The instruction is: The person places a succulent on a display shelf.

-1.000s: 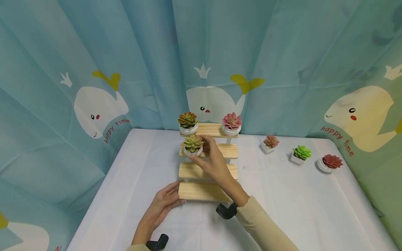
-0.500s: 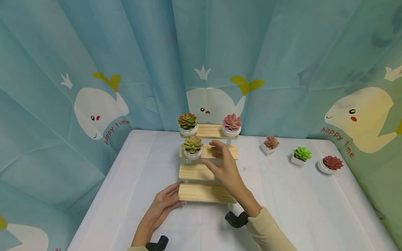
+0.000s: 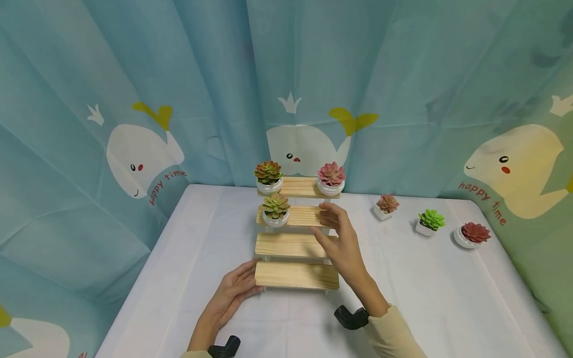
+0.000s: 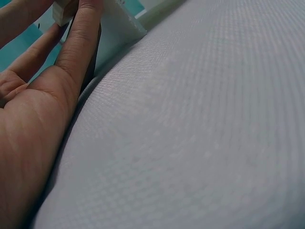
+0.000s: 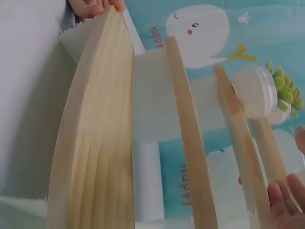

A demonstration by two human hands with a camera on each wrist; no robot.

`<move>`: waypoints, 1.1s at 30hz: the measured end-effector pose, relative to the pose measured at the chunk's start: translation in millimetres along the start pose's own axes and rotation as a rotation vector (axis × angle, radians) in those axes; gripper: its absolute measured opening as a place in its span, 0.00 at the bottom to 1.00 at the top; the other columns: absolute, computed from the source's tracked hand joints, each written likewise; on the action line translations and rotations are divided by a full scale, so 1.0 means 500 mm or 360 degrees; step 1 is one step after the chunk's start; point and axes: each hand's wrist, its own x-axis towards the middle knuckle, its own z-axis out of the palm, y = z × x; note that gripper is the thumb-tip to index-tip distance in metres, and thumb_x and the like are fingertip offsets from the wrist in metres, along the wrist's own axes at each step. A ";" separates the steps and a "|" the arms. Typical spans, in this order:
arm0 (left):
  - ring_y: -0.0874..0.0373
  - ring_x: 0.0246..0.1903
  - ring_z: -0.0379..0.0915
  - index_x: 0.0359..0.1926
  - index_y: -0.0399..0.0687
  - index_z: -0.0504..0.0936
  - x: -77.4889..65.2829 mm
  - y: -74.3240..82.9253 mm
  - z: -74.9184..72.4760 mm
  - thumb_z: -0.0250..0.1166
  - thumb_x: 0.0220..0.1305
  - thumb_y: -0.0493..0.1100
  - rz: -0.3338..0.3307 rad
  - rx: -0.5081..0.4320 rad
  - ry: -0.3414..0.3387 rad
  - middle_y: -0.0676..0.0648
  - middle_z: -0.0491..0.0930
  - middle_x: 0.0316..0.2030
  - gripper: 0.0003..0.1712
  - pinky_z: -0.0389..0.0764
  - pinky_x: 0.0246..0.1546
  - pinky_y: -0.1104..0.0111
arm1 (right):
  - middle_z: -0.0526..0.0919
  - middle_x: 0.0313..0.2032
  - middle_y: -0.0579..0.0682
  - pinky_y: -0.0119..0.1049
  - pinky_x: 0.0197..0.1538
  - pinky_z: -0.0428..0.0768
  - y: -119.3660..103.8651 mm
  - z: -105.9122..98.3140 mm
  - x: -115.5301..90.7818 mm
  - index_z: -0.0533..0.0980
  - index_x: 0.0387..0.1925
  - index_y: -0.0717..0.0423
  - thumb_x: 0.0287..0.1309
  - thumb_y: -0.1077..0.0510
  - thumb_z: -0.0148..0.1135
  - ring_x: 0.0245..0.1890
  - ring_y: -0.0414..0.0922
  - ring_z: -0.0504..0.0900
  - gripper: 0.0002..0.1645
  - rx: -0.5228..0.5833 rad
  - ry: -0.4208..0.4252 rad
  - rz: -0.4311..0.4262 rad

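A wooden four-step plant stand [image 3: 295, 275] with white legs stands mid-table. My left hand [image 3: 233, 288] holds its bottom step at the left end; in the left wrist view the fingers [image 4: 78, 47] reach to the wooden corner [image 4: 64, 12]. My right hand [image 3: 342, 243] is empty, fingers loosely bent and apart, by the right ends of the middle steps. A yellow-green succulent [image 3: 276, 206] in a round white pot sits at the left of the second step from the top. On the top step are an orange-green succulent [image 3: 268, 174] and a pink succulent [image 3: 331, 175].
Right of the stand on the white-covered table [image 3: 197, 228] are a pinkish-brown succulent [image 3: 387, 205] and a bright green succulent [image 3: 430, 221] in square pots. Beyond them sits a dark red succulent [image 3: 474, 233] in a round pot. A whale-print curtain [image 3: 224, 89] hangs behind.
My right hand has let go of the yellow-green succulent and moved right, away from it. The pot stays on its step. My left hand has kept its place.
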 end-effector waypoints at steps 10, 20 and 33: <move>0.60 0.67 0.73 0.81 0.34 0.50 0.003 0.007 0.000 0.59 0.76 0.34 -0.0006 0.0027 -0.0010 0.32 0.51 0.81 0.41 0.83 0.64 0.65 | 0.73 0.67 0.61 0.27 0.70 0.75 0.037 -0.042 -0.004 0.66 0.70 0.65 0.66 0.70 0.66 0.66 0.54 0.73 0.33 0.0049 0.0254 -0.0078; 0.60 0.67 0.72 0.81 0.33 0.51 0.004 0.002 -0.001 0.60 0.75 0.33 -0.0003 -0.0007 -0.0006 0.32 0.51 0.80 0.41 0.84 0.64 0.64 | 0.70 0.72 0.59 0.30 0.75 0.71 0.087 -0.084 -0.001 0.63 0.74 0.62 0.68 0.69 0.65 0.72 0.43 0.69 0.37 0.0030 0.0496 0.0047; 0.61 0.67 0.73 0.81 0.30 0.48 -0.001 0.003 0.002 0.58 0.76 0.34 0.0049 0.0018 -0.0054 0.29 0.50 0.80 0.42 0.84 0.63 0.66 | 0.58 0.77 0.68 0.64 0.81 0.57 0.137 -0.133 0.019 0.48 0.80 0.69 0.69 0.71 0.60 0.78 0.64 0.58 0.46 -0.0053 0.0788 0.0203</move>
